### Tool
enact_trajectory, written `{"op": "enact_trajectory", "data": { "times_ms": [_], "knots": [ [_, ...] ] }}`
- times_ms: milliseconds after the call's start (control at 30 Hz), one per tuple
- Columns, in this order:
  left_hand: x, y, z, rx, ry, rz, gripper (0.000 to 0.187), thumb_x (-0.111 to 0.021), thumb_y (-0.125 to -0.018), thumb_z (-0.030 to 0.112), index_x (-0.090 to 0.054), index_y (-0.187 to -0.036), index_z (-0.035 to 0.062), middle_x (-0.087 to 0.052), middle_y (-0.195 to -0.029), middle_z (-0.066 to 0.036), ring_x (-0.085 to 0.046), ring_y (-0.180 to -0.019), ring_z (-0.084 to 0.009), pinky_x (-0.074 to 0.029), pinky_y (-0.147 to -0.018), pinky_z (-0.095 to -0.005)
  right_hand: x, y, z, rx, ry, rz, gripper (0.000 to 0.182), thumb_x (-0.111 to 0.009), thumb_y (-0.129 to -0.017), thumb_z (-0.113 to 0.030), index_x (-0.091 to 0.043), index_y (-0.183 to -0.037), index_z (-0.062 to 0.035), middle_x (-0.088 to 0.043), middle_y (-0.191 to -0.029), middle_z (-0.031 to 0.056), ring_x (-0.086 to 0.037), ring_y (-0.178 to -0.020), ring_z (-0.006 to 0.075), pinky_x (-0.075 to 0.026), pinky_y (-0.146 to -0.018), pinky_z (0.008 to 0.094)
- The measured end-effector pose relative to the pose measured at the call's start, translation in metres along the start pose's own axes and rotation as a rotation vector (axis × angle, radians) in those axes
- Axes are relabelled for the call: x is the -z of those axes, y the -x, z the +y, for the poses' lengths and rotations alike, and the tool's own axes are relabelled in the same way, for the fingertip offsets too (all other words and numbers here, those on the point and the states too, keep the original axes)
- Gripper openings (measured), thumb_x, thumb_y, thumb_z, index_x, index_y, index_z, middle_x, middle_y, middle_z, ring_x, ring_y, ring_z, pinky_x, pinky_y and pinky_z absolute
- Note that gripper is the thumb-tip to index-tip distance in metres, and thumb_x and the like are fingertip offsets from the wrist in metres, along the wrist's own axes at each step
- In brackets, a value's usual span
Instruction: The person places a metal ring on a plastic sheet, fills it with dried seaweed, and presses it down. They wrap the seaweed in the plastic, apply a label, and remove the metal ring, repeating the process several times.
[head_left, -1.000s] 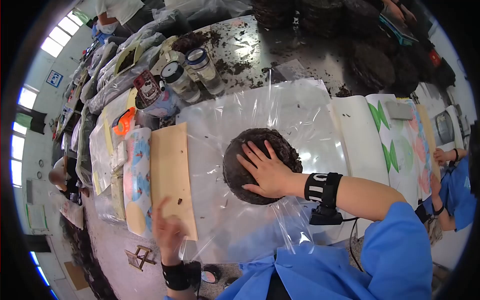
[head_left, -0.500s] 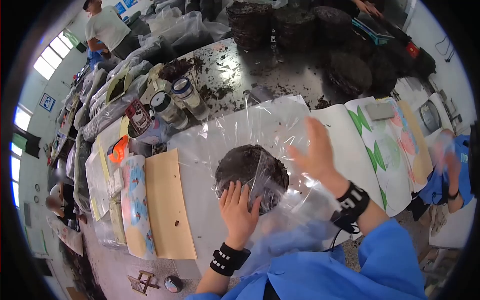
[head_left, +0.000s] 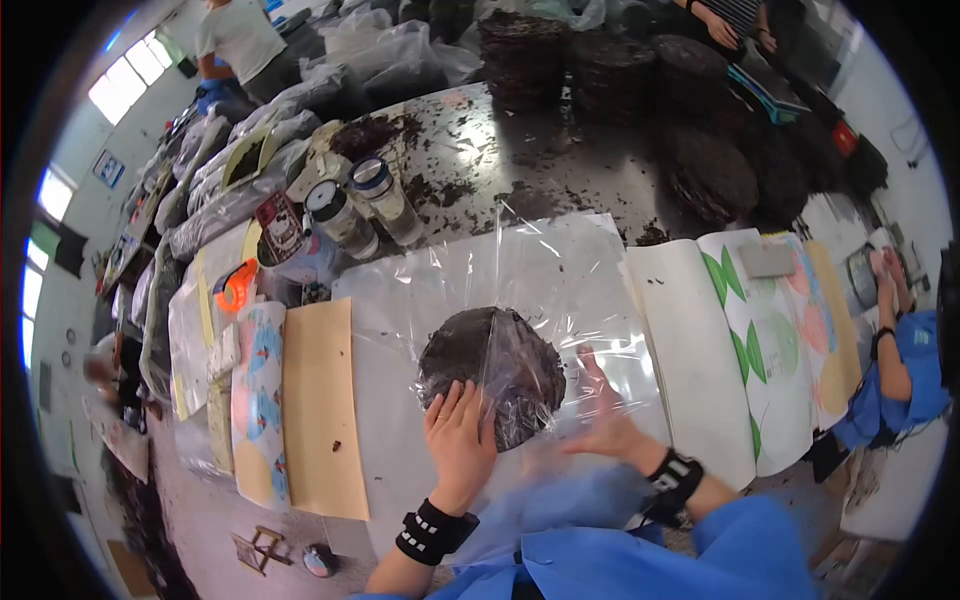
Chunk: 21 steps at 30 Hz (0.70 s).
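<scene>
A round dark cake of pressed material [head_left: 490,360] lies on a white sheet, with clear plastic film [head_left: 570,270] spread around it and over its right part. My left hand [head_left: 460,440] rests on the cake's lower left edge, fingers apart and pointing up. To the right of the cake, my right hand [head_left: 603,415] is at the film, its thumb and fingers apart and slightly blurred. Whether the film passes over or under the right fingers is hard to tell. Both wrists wear black bands.
Two glass jars [head_left: 385,200], a phone in a cup [head_left: 280,225] and an orange tape dispenser [head_left: 236,286] stand at left. Tan paper [head_left: 325,400] lies left, patterned paper [head_left: 760,350] right. Dark stacked cakes [head_left: 520,60] stand behind. Co-workers' hands show at right and top right.
My right hand has moved down and left, closer to the cake's lower right side. My left hand stays on the cake. The view has shifted slightly, and the co-worker's hands at right have moved.
</scene>
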<state>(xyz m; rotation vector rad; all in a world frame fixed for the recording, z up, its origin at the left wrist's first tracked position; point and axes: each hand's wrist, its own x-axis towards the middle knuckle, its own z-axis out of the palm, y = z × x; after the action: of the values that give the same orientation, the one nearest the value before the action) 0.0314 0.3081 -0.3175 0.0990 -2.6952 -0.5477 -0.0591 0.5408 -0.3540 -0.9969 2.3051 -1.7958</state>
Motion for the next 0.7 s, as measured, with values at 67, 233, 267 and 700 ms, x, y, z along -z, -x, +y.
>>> {"op": "enact_trajectory", "data": {
  "times_ms": [67, 233, 267, 700],
  "knots": [
    [0.003, 0.002, 0.005, 0.040, 0.025, -0.017, 0.041, -0.068, -0.087, 0.014, -0.062, -0.125, 0.0005, -0.070, -0.119, -0.016, -0.061, -0.121, -0.0330, -0.036, -0.111, -0.0436, -0.035, -0.035, -0.033, 0.139, -0.115, 0.164, 0.104, -0.088, -0.069, -0.024, -0.030, -0.153, -0.0015, -0.037, -0.152, 0.0227, -0.032, -0.146, 0.0351, -0.031, -0.118, 0.0433],
    [0.031, 0.006, -0.002, 0.194, 0.483, -0.008, 0.051, -0.071, -0.085, 0.013, -0.054, -0.131, -0.0015, -0.071, -0.113, -0.014, -0.063, -0.115, -0.0300, -0.037, -0.111, -0.0446, -0.069, -0.065, -0.047, 0.167, 0.548, -0.217, 0.040, -0.065, -0.077, -0.013, -0.062, -0.114, 0.0029, -0.065, -0.100, 0.0159, -0.064, -0.094, 0.0326, -0.051, -0.082, 0.0395],
    [0.023, 0.022, -0.029, 0.200, 0.718, 0.158, 0.061, -0.074, -0.084, 0.015, -0.048, -0.136, -0.0021, -0.067, -0.121, -0.015, -0.059, -0.120, -0.0267, -0.035, -0.113, -0.0437, -0.071, -0.069, -0.046, 0.184, 0.667, -0.204, 0.025, -0.060, -0.080, -0.011, -0.065, -0.103, -0.0029, -0.060, -0.081, 0.0081, -0.062, -0.079, 0.0242, -0.050, -0.071, 0.0369],
    [0.011, -0.057, -0.011, -0.142, 0.000, -0.091, 0.052, -0.086, -0.064, 0.038, -0.070, -0.101, 0.0060, -0.060, -0.100, -0.010, -0.055, -0.109, -0.0322, -0.044, -0.089, -0.0437, -0.023, -0.083, -0.002, 0.017, -0.001, 0.482, 0.054, -0.060, -0.095, -0.040, -0.051, -0.130, -0.0002, -0.060, -0.118, 0.0184, -0.060, -0.110, 0.0297, -0.048, -0.097, 0.0417]
  ]
}}
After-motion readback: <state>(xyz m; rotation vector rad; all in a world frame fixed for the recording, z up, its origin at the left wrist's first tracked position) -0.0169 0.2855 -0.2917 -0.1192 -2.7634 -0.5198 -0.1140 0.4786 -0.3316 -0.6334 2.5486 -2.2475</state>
